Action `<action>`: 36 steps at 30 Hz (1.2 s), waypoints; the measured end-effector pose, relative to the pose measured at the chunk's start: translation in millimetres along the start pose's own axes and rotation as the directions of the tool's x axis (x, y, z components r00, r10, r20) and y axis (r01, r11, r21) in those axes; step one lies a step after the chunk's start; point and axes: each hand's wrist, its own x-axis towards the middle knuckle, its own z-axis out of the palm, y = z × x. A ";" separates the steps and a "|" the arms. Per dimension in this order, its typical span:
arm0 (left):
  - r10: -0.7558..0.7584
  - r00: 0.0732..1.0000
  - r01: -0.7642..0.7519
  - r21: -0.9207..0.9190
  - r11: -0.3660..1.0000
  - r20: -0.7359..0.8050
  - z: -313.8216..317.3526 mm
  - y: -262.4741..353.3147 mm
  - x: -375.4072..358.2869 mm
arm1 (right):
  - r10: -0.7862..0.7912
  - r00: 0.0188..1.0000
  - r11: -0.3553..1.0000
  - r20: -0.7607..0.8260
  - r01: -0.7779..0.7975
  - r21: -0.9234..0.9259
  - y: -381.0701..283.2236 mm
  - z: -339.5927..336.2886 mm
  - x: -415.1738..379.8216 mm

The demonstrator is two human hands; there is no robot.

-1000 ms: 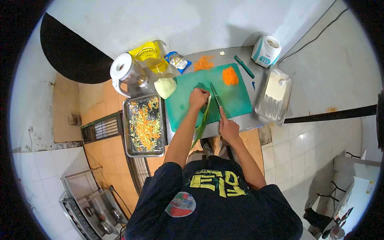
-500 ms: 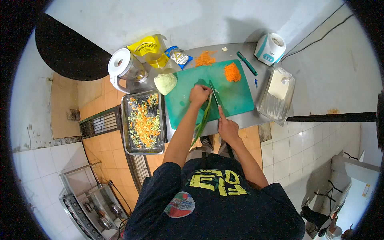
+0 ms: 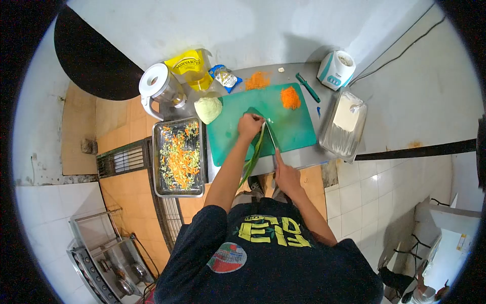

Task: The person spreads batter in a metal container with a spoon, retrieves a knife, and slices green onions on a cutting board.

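Note:
On the green cutting board (image 3: 228, 137), my left hand (image 3: 250, 125) is closed on a bunch of green onions (image 3: 258, 148), whose leaves hang over the board's front edge. My right hand (image 3: 287, 177) grips a knife (image 3: 271, 136) by its handle, the blade beside the white end of the stalks. Small pale bits lie near the blade tip. A mound of grated carrot (image 3: 290, 98) rests on the board's right part. Half a cabbage (image 3: 208, 109) sits at its left edge.
Left of the board, a metal tray (image 3: 204, 172) holds chopped vegetables. Behind stand a blender jug (image 3: 161, 90), a yellow pouch (image 3: 188, 65) and a blue packet (image 3: 225, 77). More grated carrot (image 3: 258, 80), a green peeler (image 3: 308, 87), a blender base (image 3: 336, 70) and a clear container (image 3: 344, 126) are also there.
The whole view has shifted slightly, with the table lower in the picture. My hands still hold the onions and the knife, with the blade a little nearer my left fingers.

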 end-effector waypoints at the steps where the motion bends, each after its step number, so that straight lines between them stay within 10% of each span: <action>1: 0.002 1.000 -0.002 -0.016 1.000 -0.004 2.1 -4.1 0.9 | -0.008 1.000 1.000 -0.007 0.008 -0.025 2.0 -4.4 -3.1; 15: -0.031 0.995 0.038 -0.079 0.996 0.095 -1.6 -3.3 6.4 | -0.004 0.972 0.992 -0.234 0.033 0.120 0.3 3.0 65.8; 36: -0.109 0.967 0.159 -0.213 0.964 0.229 -19.8 12.7 3.9 | 0.007 0.997 0.994 -0.075 0.001 0.107 2.4 1.9 22.9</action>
